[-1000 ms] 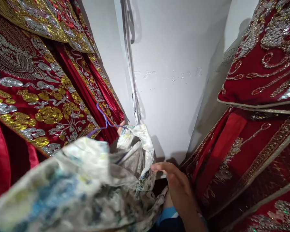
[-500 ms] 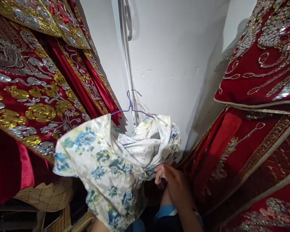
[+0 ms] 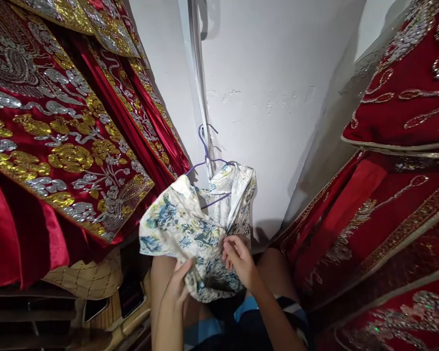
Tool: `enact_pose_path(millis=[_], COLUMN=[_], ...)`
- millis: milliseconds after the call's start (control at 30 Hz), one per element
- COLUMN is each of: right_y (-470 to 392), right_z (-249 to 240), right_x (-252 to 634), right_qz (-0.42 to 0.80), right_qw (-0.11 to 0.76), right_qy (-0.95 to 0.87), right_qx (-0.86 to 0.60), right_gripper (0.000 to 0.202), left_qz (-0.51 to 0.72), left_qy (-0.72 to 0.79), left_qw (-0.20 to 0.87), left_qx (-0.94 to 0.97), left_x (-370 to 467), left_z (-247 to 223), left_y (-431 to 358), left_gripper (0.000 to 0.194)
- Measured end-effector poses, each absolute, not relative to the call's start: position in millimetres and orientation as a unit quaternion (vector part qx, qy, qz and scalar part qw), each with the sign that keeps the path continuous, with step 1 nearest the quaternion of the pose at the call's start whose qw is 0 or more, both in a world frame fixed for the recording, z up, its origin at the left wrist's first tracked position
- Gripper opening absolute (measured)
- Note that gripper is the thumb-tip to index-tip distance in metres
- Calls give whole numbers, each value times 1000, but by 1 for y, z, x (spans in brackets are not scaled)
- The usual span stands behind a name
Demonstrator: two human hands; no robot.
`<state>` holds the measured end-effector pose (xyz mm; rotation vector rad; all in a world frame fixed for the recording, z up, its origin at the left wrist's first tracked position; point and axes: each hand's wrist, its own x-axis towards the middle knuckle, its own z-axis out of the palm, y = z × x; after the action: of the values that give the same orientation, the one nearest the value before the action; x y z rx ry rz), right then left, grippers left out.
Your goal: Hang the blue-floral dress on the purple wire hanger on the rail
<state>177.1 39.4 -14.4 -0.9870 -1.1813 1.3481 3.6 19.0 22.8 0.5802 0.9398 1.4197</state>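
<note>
A white garment with blue and yellow flowers (image 3: 190, 224) hangs on a purple wire hanger (image 3: 206, 155) in front of the wall. My left hand (image 3: 179, 285) grips its lower left side, thumb on the front and the other fingers hidden behind the cloth. At the bottom of the V neckline, my right hand (image 3: 237, 258) is closed with bent fingers against the front edge; what they pinch, if anything, is too small to make out. The cloth hangs above my lap.
Red garments with gold and silver sequins (image 3: 71, 156) hang at the left. More red beaded garments (image 3: 406, 117) fill the right side. A metal strip (image 3: 196, 73) runs down the pale wall (image 3: 263, 58). Phones (image 3: 131, 295) and a tan quilted item (image 3: 91, 280) lie lower left.
My left hand has come out from behind the garment to its lower left side. The garment looks smaller and turned, its left sleeve drawn inward. My right hand remains by the neckline.
</note>
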Motion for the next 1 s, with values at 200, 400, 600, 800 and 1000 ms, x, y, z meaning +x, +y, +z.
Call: enact_pose_path(millis=[200, 400, 600, 800, 1000], right_y=[62, 53, 39, 27, 37], right_z=[-7, 1, 10, 24, 51], right_x=[170, 178, 189, 183, 184], right_qz=[551, 529, 498, 554, 579], right_qw=[536, 533, 519, 479, 475], right_qy=[-489, -511, -516, -547, -518], right_qx=[-412, -419, -465, -405, -414], right_gripper=[39, 32, 33, 35, 38], left_qz=[610, 681, 712, 630, 588], left_qy=[428, 505, 535, 505, 480], left_qw=[633, 467, 32, 189, 194], left_qx=[209, 251, 454, 559, 622], left_x=[23, 10, 40, 81, 64], left_z=[28, 8, -8, -27, -32], left_y=[16, 33, 30, 18, 27], left_gripper=[58, 39, 36, 9, 25])
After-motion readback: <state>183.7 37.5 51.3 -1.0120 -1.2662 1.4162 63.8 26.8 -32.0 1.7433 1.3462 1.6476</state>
